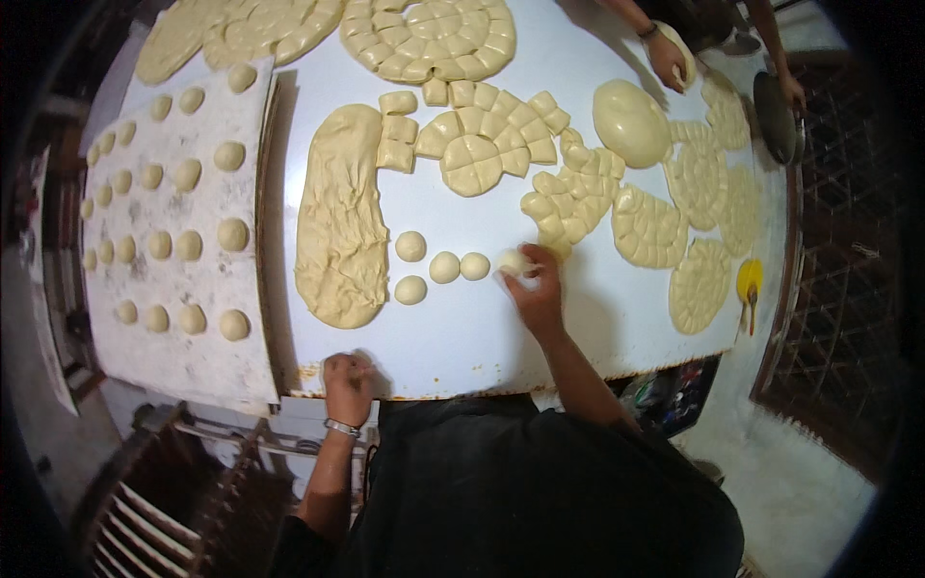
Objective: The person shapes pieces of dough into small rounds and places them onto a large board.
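My right hand has its thumb and fingers around a pale dough ball on the white table, slightly blurred. To the left of it sit several finished-looking dough balls, two of them side by side. My left hand, with a metal band at the wrist, rests at the table's front edge with its fingers curled in; whatever may lie under them is hidden. Beyond it stretches a long, rough slab of dough. Cut dough pieces lie just past my right hand.
On the left, a floured board carries rows of dough balls. Scored dough rounds lie at the back and right, beside a smooth dough mound. Another person's hand touches dough at the far right. A yellow scraper lies by the right edge.
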Demonstrator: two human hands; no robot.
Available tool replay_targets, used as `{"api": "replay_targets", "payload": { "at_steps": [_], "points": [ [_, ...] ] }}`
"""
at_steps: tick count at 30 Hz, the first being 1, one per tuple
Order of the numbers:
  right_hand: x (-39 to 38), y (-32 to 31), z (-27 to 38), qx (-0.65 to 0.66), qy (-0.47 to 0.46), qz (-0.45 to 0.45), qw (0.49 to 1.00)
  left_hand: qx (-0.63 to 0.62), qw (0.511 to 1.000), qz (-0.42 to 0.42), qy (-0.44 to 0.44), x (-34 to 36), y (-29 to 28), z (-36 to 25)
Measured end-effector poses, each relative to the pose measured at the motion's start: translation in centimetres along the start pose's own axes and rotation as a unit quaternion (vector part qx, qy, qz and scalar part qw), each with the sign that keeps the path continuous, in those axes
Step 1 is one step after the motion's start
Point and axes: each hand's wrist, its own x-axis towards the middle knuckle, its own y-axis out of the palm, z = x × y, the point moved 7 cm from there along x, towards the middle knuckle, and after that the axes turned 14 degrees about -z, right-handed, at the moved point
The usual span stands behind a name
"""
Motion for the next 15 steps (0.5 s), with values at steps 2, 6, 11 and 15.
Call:
{"api": "replay_targets", "payload": {
  "at_steps": [2,6,11,15],
  "points": [
    [-2.9,0.3,-3.6,-0.020,0.037,-0.031,0.999,-0.186,0.979,0.052,-0.064,1.5,1.2,-6.8],
    [-10.0,0.6,-4.1,0.079,0.070,0.041,0.994,-0.189,0.944,0.271,-0.017,3.5,7.9,-15.5],
    [-11.9,-2.2,-7.0,-0.037,0.032,0.020,0.999,-0.001,0.978,-0.108,0.178,21.1,5.6,-21.0],
    [-10.9,-11.1,-10.8,0.007,0.084,-0.155,0.984,0.224,0.952,-0.123,0.166,30.8,6.8,-18.8]
  ]
}}
